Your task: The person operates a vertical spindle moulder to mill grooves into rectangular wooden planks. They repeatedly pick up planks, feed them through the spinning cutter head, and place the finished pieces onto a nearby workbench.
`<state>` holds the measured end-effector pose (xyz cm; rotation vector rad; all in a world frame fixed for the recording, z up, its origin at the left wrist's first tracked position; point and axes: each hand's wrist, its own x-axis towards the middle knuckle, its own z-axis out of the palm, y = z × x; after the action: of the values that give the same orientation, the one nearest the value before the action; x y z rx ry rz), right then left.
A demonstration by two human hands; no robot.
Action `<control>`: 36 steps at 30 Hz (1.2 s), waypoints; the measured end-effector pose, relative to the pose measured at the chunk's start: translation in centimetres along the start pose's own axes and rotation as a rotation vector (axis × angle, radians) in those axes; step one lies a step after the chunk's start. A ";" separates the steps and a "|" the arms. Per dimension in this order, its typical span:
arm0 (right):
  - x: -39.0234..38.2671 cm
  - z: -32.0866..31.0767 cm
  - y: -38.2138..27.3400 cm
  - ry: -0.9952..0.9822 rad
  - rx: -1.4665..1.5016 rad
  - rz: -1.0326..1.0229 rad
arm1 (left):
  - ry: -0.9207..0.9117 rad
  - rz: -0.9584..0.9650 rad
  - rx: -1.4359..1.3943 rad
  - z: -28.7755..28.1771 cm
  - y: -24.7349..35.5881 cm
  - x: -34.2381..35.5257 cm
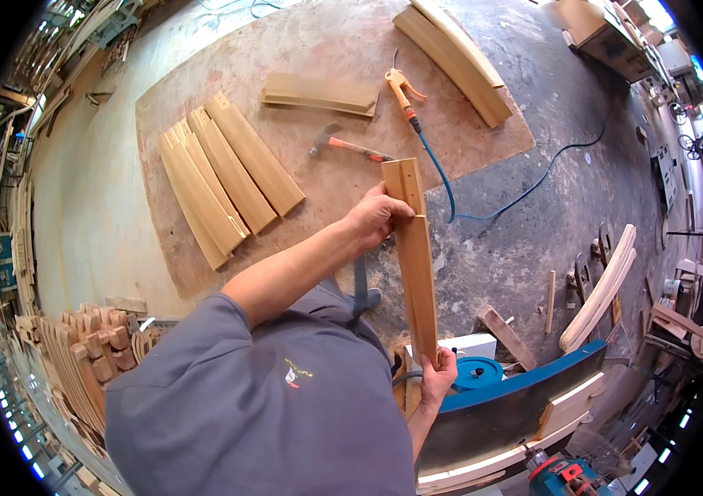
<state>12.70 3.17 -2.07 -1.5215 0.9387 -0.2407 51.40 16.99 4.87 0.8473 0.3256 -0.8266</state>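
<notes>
A long, narrow wooden board (412,273) with a groove and small holes at its upper end runs upright through the middle of the view. My left hand (380,217) grips it near that upper end, thumb across its face. My right hand (438,372) holds its lower end. Past the board's top lie a hammer (354,149) and an orange air gun (401,91) on a blue hose (442,174). Several similar boards (236,165) lie side by side on a worn mat (161,124), with a short piece (314,91) and more long pieces (451,66) further off.
Stacked curved wooden parts (87,347) stand at lower left. At lower right are a blue-edged dark curved panel (492,413), a blue round object (475,372), a power tool (566,475) and pale curved lengths (600,289). A cluttered bench (608,41) is at upper right.
</notes>
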 end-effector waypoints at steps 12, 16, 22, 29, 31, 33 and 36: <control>0.0 0.1 -0.3 -0.004 -0.123 -0.066 | -0.169 -0.072 0.025 -2.1 -1.0 1.6; 1.4 3.1 -5.4 0.338 -0.951 -0.879 | -0.166 -0.365 0.041 -3.3 -3.6 3.2; 4.3 4.7 -7.0 0.313 -1.082 -0.824 | -0.615 -0.021 -0.284 -5.3 -1.5 0.3; 7.4 19.2 -13.3 -0.532 -0.528 -0.440 | 0.273 0.298 0.247 -9.5 2.1 -2.0; 8.4 21.8 -13.2 -0.665 -0.446 -0.522 | 0.652 0.664 0.342 -14.5 4.3 -0.4; 9.0 23.4 -13.5 -0.690 -0.412 -0.527 | 0.867 0.638 0.528 -21.0 7.3 0.2; 10.4 23.4 -11.6 -0.619 -0.487 -0.500 | 1.353 0.486 0.832 -28.3 9.5 3.2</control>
<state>39.22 12.22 -0.24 -2.0995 0.1090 0.1221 62.33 40.71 -9.90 2.1201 0.9256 0.2475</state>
